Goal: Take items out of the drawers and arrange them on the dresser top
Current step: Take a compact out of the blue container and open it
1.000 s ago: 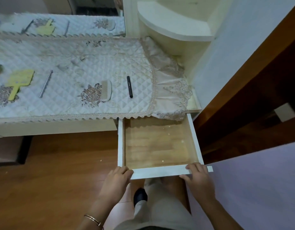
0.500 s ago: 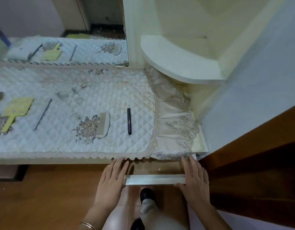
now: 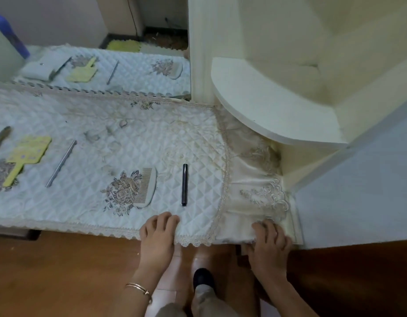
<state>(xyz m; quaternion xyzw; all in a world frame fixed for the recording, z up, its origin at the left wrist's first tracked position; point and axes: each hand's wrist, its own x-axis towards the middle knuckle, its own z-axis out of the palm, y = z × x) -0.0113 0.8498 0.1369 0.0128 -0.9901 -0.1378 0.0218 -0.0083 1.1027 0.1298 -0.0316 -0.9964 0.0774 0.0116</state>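
Quilted cloth (image 3: 129,143) on dresser top, comb (image 3: 147,187), black pen (image 3: 184,184); left hand (image 3: 157,236), right hand (image 3: 267,244) curled empty on its front edge

- The drawer front is hidden under the lace cloth (image 3: 255,202) and my right hand (image 3: 270,244).
- My left hand (image 3: 157,239) covers the surface's near edge.
- A metal tool (image 3: 1,137) at far left is cut off by the frame.

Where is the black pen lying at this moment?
In the head view the black pen lies on the quilted cover, right of the comb, just beyond the left hand.
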